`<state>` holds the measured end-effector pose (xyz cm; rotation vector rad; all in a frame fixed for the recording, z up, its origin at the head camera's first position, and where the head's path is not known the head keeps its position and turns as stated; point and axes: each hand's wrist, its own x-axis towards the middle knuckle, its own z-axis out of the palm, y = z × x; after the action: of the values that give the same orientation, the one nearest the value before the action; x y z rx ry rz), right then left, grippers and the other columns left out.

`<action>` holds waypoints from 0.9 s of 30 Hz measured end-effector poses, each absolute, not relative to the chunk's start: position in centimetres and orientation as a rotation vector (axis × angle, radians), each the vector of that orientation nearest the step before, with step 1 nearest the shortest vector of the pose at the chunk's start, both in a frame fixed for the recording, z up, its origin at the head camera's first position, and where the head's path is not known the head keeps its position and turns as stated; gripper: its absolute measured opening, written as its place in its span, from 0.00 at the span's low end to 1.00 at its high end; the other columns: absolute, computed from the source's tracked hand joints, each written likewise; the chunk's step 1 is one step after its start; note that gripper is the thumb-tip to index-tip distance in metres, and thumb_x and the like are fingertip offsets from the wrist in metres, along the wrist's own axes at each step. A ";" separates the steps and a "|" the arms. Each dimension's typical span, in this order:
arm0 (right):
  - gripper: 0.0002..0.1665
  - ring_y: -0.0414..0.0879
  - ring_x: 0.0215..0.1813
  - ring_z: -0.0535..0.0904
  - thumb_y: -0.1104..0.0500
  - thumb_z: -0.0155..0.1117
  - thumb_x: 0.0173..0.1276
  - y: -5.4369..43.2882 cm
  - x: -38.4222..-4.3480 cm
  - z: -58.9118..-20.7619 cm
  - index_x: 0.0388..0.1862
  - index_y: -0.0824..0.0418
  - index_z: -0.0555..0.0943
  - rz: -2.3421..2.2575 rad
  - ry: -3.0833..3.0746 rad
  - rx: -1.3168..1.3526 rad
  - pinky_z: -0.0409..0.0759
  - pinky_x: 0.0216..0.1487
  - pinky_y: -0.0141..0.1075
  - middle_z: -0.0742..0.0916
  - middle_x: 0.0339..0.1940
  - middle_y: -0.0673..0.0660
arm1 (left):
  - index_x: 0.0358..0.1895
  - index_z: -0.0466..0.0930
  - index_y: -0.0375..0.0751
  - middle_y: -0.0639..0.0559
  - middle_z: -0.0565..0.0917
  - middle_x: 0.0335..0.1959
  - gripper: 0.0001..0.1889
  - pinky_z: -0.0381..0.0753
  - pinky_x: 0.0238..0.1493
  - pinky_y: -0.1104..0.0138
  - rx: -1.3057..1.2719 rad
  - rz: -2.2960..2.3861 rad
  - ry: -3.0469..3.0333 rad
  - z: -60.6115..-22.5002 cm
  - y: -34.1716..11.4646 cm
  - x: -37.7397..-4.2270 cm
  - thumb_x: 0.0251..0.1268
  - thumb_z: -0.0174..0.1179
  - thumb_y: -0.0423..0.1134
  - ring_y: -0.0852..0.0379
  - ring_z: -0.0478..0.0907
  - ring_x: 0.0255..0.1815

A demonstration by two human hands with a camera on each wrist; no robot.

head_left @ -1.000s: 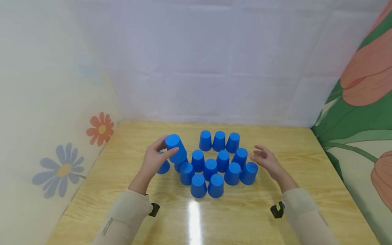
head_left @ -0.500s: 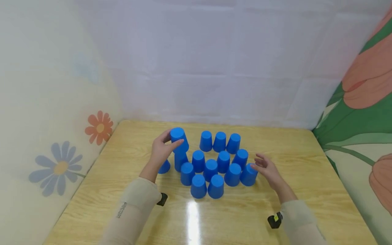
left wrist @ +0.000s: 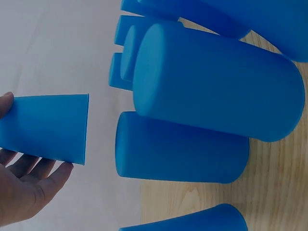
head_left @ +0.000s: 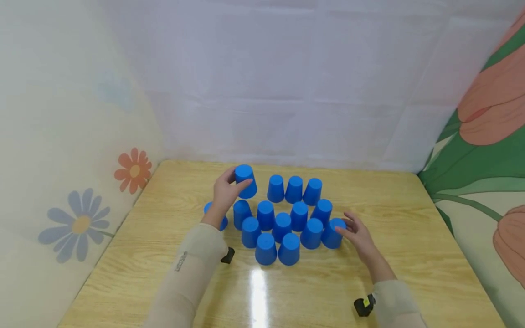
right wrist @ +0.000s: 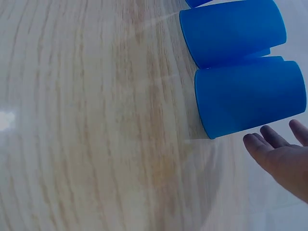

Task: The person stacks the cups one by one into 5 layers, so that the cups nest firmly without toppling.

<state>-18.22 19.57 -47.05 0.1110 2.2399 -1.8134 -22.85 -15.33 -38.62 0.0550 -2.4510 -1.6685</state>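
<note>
My left hand (head_left: 224,193) grips an upside-down blue cup (head_left: 246,182), thumb on the near side and fingers behind. In the left wrist view this held cup (left wrist: 45,127) is raised, its rim apart from the standing cups. Below it in the head view stands another inverted cup (head_left: 242,215); a further cup (head_left: 209,208) is partly hidden behind my left wrist. My right hand (head_left: 361,234) is beside the rightmost cup (head_left: 333,237), fingers loosely bent. Seen from the right wrist, those fingertips (right wrist: 252,142) lie close along the side of that cup (right wrist: 250,98).
Several inverted blue cups form a cluster, with two front cups (head_left: 265,249) nearest me. Behind them a row of three cups (head_left: 294,189) stands apart. The wooden table (head_left: 164,273) meets a white sheet (head_left: 262,82) at the back and painted panels at both sides.
My left hand has carried its cup right and away from me, uncovering the cup beneath it. My right hand has moved slightly toward me, closer to the rightmost cup.
</note>
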 end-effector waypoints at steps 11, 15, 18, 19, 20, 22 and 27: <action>0.45 0.61 0.63 0.51 0.49 0.61 0.55 18.9 -17.1 -48.4 0.65 0.60 0.51 -1.834 2.274 0.103 0.56 0.57 0.54 0.59 0.63 0.66 | 0.53 0.69 0.41 0.46 0.73 0.51 0.23 0.63 0.54 0.57 0.076 -1.622 -2.482 -39.6 -14.9 -24.6 0.52 0.60 0.43 0.50 0.65 0.55; 0.45 0.61 0.63 0.52 0.48 0.62 0.55 18.9 -17.1 -48.4 0.65 0.59 0.52 -1.840 2.287 0.125 0.56 0.56 0.54 0.59 0.64 0.65 | 0.53 0.69 0.41 0.46 0.72 0.51 0.23 0.63 0.54 0.57 0.078 -1.622 -2.498 -40.1 -14.6 -25.1 0.53 0.60 0.43 0.50 0.65 0.55; 0.44 0.59 0.63 0.53 0.49 0.63 0.54 18.9 -17.0 -48.3 0.65 0.58 0.54 -1.865 2.281 0.127 0.57 0.57 0.53 0.60 0.63 0.64 | 0.54 0.69 0.41 0.45 0.72 0.52 0.24 0.63 0.54 0.57 0.097 -1.624 -2.498 -40.3 -14.3 -25.4 0.52 0.60 0.43 0.49 0.64 0.56; 0.44 0.60 0.63 0.53 0.49 0.63 0.54 18.9 -17.0 -48.3 0.65 0.58 0.54 -1.877 2.276 0.115 0.57 0.57 0.53 0.61 0.63 0.64 | 0.54 0.69 0.40 0.45 0.71 0.52 0.24 0.63 0.54 0.57 0.101 -1.621 -2.498 -40.4 -14.3 -25.4 0.52 0.60 0.42 0.49 0.64 0.56; 0.44 0.60 0.63 0.53 0.50 0.63 0.54 18.9 -17.0 -48.2 0.64 0.59 0.54 -1.880 2.273 0.114 0.57 0.57 0.53 0.61 0.63 0.64 | 0.54 0.69 0.40 0.45 0.71 0.52 0.24 0.63 0.54 0.57 0.108 -1.620 -2.498 -40.4 -14.2 -25.5 0.53 0.60 0.42 0.48 0.63 0.56; 0.43 0.60 0.63 0.53 0.51 0.64 0.54 18.8 -17.0 -48.3 0.64 0.60 0.54 -1.890 2.264 0.114 0.57 0.57 0.52 0.61 0.63 0.64 | 0.54 0.68 0.39 0.44 0.71 0.53 0.24 0.63 0.54 0.56 0.114 -1.621 -2.503 -40.6 -14.2 -25.6 0.53 0.60 0.41 0.48 0.63 0.57; 0.41 0.59 0.62 0.55 0.55 0.64 0.54 18.7 -17.0 -48.6 0.64 0.61 0.55 -1.906 2.263 0.135 0.58 0.57 0.50 0.62 0.62 0.65 | 0.56 0.66 0.39 0.43 0.69 0.55 0.26 0.63 0.55 0.56 0.153 -1.605 -2.548 -41.0 -14.2 -25.9 0.53 0.60 0.41 0.46 0.61 0.58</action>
<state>-17.02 18.71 -48.61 0.1348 2.2626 -1.9062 -25.87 -14.18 -41.04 0.1526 -2.5478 -1.6052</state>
